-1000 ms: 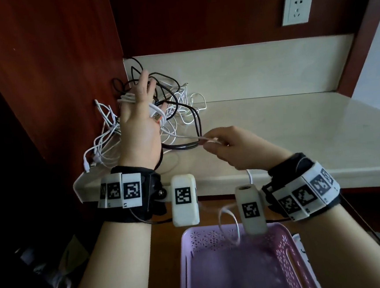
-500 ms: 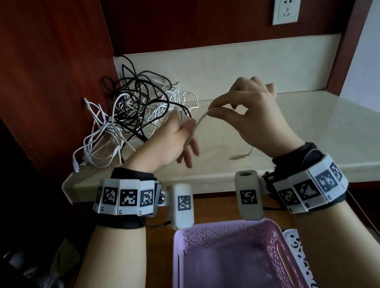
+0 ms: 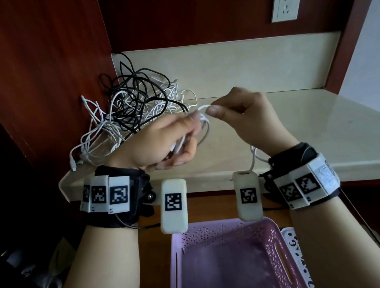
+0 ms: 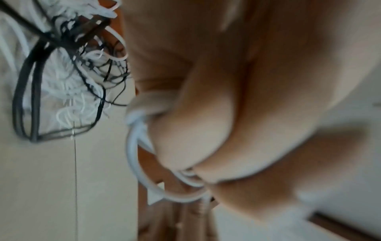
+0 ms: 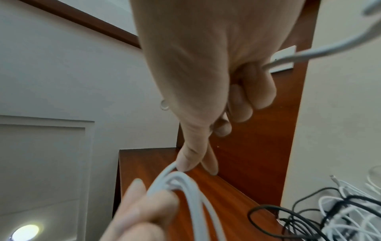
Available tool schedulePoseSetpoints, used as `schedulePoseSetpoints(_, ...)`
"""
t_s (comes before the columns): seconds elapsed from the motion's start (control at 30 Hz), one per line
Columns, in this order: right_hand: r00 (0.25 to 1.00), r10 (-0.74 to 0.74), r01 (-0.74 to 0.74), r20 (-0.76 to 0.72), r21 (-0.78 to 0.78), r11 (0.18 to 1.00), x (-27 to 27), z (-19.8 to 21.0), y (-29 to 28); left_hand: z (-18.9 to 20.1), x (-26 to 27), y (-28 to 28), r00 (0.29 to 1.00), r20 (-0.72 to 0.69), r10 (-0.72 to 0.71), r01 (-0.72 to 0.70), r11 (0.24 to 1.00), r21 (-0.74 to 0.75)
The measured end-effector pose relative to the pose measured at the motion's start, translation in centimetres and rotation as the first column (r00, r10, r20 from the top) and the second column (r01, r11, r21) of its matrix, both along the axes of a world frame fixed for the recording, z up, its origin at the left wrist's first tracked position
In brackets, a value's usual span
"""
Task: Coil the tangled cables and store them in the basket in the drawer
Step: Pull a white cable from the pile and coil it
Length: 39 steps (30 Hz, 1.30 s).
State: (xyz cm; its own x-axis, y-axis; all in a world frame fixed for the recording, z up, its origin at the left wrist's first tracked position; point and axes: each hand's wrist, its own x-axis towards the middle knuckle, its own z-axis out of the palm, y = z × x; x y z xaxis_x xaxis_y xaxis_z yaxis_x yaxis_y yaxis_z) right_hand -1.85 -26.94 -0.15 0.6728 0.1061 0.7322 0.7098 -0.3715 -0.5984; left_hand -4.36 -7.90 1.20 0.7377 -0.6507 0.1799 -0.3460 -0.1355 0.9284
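Observation:
A white cable (image 3: 203,128) is looped into a small coil between my hands, above the counter's front part. My left hand (image 3: 172,138) grips the coil's loops, with fingers curled round them (image 4: 140,163). My right hand (image 3: 232,112) pinches the top of a loop between thumb and forefinger (image 5: 177,172); the cable's free tail (image 3: 253,159) hangs below that wrist. A tangled pile of black and white cables (image 3: 133,112) lies in the counter's back left corner. The purple basket (image 3: 273,235) sits in the open drawer below my wrists.
The pale counter (image 3: 299,139) stretches to the right. Dark wooden panels close in the left side and the back. A wall socket (image 3: 286,5) is high on the back panel. A white patterned object (image 3: 298,260) lies right of the basket.
My left hand left the pile and came toward me with loops of white cable in it. My right hand rose, then came down to the coil's top. The tail has shortened.

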Motion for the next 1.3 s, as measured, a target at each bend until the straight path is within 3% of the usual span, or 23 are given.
schedulePoseSetpoints(0.1,0.989,0.116,-0.124,-0.093,-0.092,0.988,0.1,-0.8,0.6,-0.1,0.5,0.6,0.987,-0.034,-0.155,0.138,0.944,-0.300)
schedulePoseSetpoints(0.2,0.970,0.137,-0.170,-0.199,-0.159,0.973,0.2,-1.3,1.0,-0.2,0.9,0.7,0.985,-0.074,-0.158,0.090,0.823,-0.561)
schedulePoseSetpoints(0.3,0.966,0.095,-0.155,-0.242,-0.242,0.958,0.3,-1.6,1.1,0.0,1.5,1.1,0.977,-0.111,-0.182,0.022,0.605,-0.796)
schedulePoseSetpoints(0.4,0.974,0.013,-0.091,-0.228,-0.337,0.937,0.6,-1.8,0.9,0.1,2.0,1.5,0.975,-0.137,-0.175,-0.059,0.393,-0.918)
schedulePoseSetpoints(0.47,0.978,-0.031,-0.059,-0.207,-0.414,0.908,0.6,-1.9,0.8,-0.1,2.1,1.5,0.976,-0.178,-0.124,-0.129,0.327,-0.936)
schedulePoseSetpoints(0.63,0.960,-0.202,0.024,-0.194,-0.662,0.749,1.1,-2.1,0.2,-0.3,2.5,1.2,0.963,-0.246,0.110,-0.269,0.338,-0.902)
schedulePoseSetpoints(0.7,0.939,-0.167,-0.028,-0.301,-0.550,0.835,0.9,-1.9,-0.1,-0.2,2.5,1.2,0.954,-0.265,0.140,-0.297,0.339,-0.893)
schedulePoseSetpoints(0.83,0.932,-0.131,0.020,-0.337,-0.314,0.949,0.7,-1.5,-0.5,-0.1,2.5,1.3,0.934,-0.280,0.220,-0.342,0.334,-0.878)
schedulePoseSetpoints(0.9,0.929,-0.099,0.047,-0.357,-0.152,0.987,0.9,-1.3,-0.6,-0.2,2.7,1.5,0.916,-0.282,0.284,-0.379,0.392,-0.838)
schedulePoseSetpoints(1.0,0.925,-0.092,0.101,-0.368,0.005,0.995,0.8,-1.0,-0.6,-0.3,2.6,1.3,0.892,-0.253,0.375,-0.436,0.561,-0.704)
schedulePoseSetpoints(1.1,0.925,-0.063,0.045,-0.374,-0.057,0.997,0.2,-0.6,-0.4,-0.5,2.3,0.5,0.891,-0.200,0.406,-0.433,0.634,-0.641)
schedulePoseSetpoints(1.2,0.892,0.012,-0.149,-0.452,-0.270,0.951,-0.6,-0.5,-0.1,-0.5,2.1,-0.1,0.920,-0.219,0.325,-0.376,0.573,-0.729)
schedulePoseSetpoints(1.3,0.860,0.099,-0.287,-0.501,-0.314,0.905,-1.1,-0.4,0.1,-0.7,2.6,0.4,0.906,-0.298,0.300,-0.400,0.381,-0.834)
